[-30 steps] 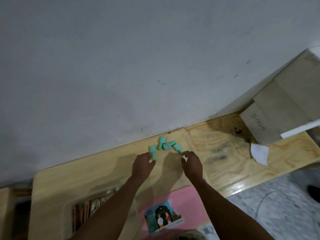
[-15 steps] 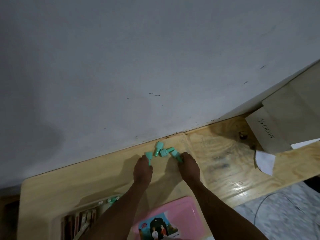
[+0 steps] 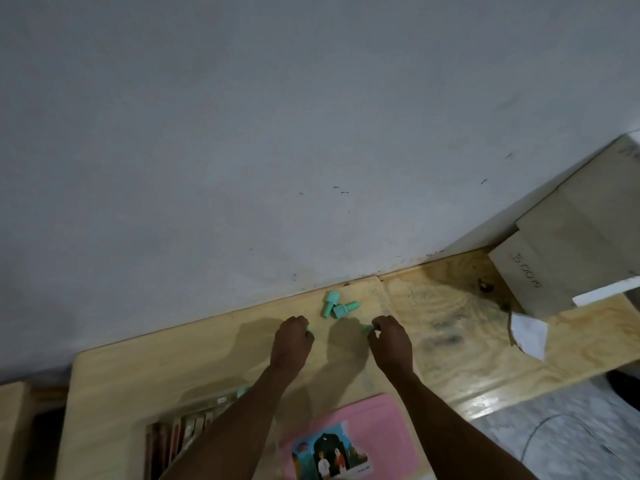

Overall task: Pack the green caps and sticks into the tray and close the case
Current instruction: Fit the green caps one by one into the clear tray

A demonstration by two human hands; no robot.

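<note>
Mint-green stubby plastic caps (image 3: 343,309), two touching, beside the wall (image 3: 311,133).

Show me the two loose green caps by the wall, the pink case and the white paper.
Green caps (image 3: 342,310): head view, body of the right-hand cap.
Pink case (image 3: 388,415): head view, bare lid above the sticker.
White paper (image 3: 529,336): head view, its middle.
</note>
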